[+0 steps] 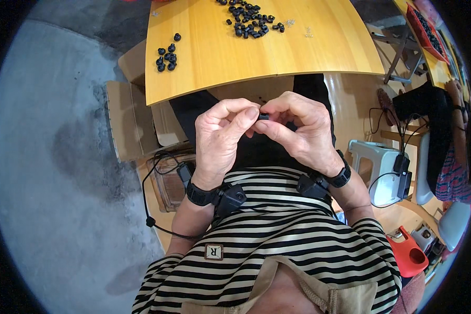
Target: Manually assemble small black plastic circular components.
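Close in front of my body, just short of the table edge, my two hands meet at the fingertips. Between them shows a small black plastic part [264,116], mostly covered by fingers. My right hand [304,128] pinches it between thumb and forefinger. The thumb and forefinger of my left hand [220,133] are pressed together at its other side; what exactly they grip there is hidden. On the table, a large loose group of black plastic parts [254,23] lies at the far middle. A smaller cluster of black knob-like pieces [170,57] sits near the left edge.
The yellow wooden table [319,52] curves across in front of me. Small clear bits [290,23] lie on it. An opened cardboard box [131,120] stands at left, a white plastic stool [377,167] with cables at right. Another person's arm [458,120] shows far right, near a red tray [426,34].
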`<state>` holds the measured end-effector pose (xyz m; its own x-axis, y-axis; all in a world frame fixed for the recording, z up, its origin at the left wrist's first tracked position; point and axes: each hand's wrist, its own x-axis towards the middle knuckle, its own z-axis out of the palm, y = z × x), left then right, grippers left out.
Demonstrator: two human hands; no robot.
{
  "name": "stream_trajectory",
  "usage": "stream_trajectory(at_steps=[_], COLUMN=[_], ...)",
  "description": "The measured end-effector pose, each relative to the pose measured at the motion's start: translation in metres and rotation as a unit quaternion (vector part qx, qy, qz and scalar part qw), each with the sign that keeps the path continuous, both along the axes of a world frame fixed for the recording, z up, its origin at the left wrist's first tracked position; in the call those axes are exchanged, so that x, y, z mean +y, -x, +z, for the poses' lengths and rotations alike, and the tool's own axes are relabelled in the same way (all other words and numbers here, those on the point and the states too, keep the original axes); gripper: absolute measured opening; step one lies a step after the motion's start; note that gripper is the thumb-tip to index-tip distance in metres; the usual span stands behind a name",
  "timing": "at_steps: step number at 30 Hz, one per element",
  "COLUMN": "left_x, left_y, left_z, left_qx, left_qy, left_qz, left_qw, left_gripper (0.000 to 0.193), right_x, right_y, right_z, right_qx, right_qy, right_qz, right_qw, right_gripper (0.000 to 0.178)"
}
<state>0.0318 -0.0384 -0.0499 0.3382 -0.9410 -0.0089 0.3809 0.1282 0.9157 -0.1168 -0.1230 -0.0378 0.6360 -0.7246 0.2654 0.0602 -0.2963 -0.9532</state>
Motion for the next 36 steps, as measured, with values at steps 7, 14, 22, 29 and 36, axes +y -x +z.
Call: stream_trajectory(at_steps=[7,14,22,29,36], left_x=[0.009,0.01,0.007,0.007,0.009], left_y=[-0.003,0.003,0.004,0.001,0.0], left_z=[0.002,0.004,-0.002,-0.009,-0.011], left_qx=[0.002,-0.036,-0.121,0.014,0.079], left_qy=[0.005,0.024,0.076,0.074,0.079], left_qz=[-0.038,-0.018,0.008,-0.028,-0.036], left_qw=[0.999,0.999,0.99,0.997,0.993], left_gripper=[0.03,0.033,0.03,0.026,0.025], right_x=[0.001,0.0,0.005,0.002,0.002], right_y=[0.006,0.008,0.007,0.01,0.009], right_z=[-0.002,0.002,-0.002,-0.006,-0.009], right_qx=[-0.021,-0.005,-0.066,-0.088,-0.097], right_qy=[-0.048,0.03,-0.138,-0.169,-0.19], right_qz=[0.004,-0.002,-0.001,0.007,0.048], right_qw=[0.999,1.0,0.988,0.982,0.976], right_gripper=[0.019,0.019,0.019,0.022,0.02])
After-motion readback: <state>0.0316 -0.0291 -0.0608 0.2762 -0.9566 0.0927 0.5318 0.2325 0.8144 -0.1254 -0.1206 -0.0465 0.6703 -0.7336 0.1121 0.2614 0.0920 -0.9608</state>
